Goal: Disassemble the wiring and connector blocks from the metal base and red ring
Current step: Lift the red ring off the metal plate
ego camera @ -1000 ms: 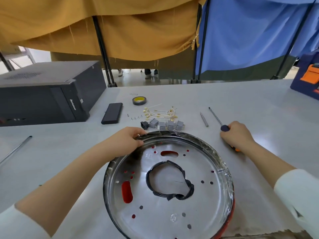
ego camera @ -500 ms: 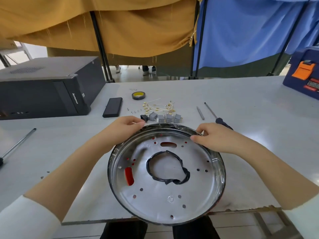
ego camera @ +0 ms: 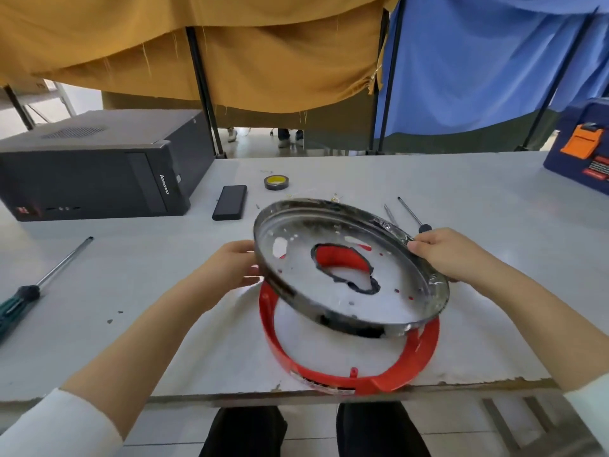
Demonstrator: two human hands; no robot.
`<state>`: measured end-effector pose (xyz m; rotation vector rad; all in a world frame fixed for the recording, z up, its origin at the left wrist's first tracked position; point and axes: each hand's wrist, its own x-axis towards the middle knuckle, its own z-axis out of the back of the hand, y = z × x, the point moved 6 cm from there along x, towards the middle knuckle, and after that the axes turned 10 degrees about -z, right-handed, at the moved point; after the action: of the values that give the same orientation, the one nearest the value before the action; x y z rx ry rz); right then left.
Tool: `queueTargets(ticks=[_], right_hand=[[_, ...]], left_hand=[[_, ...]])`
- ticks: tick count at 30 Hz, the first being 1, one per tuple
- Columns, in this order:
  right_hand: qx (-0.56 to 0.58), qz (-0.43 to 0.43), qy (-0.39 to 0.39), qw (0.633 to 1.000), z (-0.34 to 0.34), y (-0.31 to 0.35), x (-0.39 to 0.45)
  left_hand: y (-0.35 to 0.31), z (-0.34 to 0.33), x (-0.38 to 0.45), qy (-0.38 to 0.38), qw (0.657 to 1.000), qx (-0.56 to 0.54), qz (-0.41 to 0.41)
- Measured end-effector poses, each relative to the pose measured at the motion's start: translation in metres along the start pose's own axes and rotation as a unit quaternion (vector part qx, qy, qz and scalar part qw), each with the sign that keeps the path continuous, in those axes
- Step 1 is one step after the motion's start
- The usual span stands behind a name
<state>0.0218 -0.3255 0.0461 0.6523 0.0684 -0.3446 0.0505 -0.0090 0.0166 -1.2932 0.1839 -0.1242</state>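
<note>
Now metal base (ego camera: 349, 301) tilted (far rim raised), above red ring (ego camera: 333, 379)

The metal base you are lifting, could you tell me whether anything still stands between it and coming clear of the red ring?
Nothing visible does: the metal base is tilted up off the red ring, held at its rim by the left hand and right hand.

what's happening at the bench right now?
A person is taking apart a round unit. Both hands grip the metal base at opposite rims, left hand and right hand, holding it tilted above the red ring, which lies on the table at the near edge. Screwdrivers and tape lie behind.
</note>
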Motion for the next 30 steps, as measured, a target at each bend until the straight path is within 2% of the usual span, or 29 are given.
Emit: queueTargets(ticks=[2,5,8,14,18,21,27,30], right_hand=[[0.066,-0.028,0.014,0.997,0.001,-0.007,0.001],[0.131,-0.069,0.019,0.989,0.001,-0.016,0.0],[0.144,-0.095,0.01,0.985,0.004,-0.024,-0.002],[0.153,-0.101,0.011,0.983,0.013,-0.037,-0.001],[0.111,-0.091,0.014,0.989,0.013,-0.043,0.006],[0.057,-0.078,-0.008,0.995,0.016,-0.044,0.013],[-0.058,-0.078,-0.055,0.994,0.023,-0.055,0.021],[-0.105,-0.084,-0.074,0.988,0.023,-0.063,0.028]], left_hand=[[0.001,-0.014,0.001,0.026,0.996,0.081,-0.011],[-0.003,-0.028,0.009,0.001,0.965,0.247,-0.082],[-0.002,-0.028,0.013,-0.031,0.948,0.294,-0.12],[0.01,0.034,0.029,-0.059,0.924,0.361,-0.111],[0.015,0.07,0.04,-0.05,0.907,0.405,-0.108],[0.017,0.082,0.05,-0.034,0.908,0.404,-0.107],[0.015,0.082,0.059,-0.048,0.905,0.4,-0.139],[0.002,0.067,0.052,-0.071,0.881,0.439,-0.159]])
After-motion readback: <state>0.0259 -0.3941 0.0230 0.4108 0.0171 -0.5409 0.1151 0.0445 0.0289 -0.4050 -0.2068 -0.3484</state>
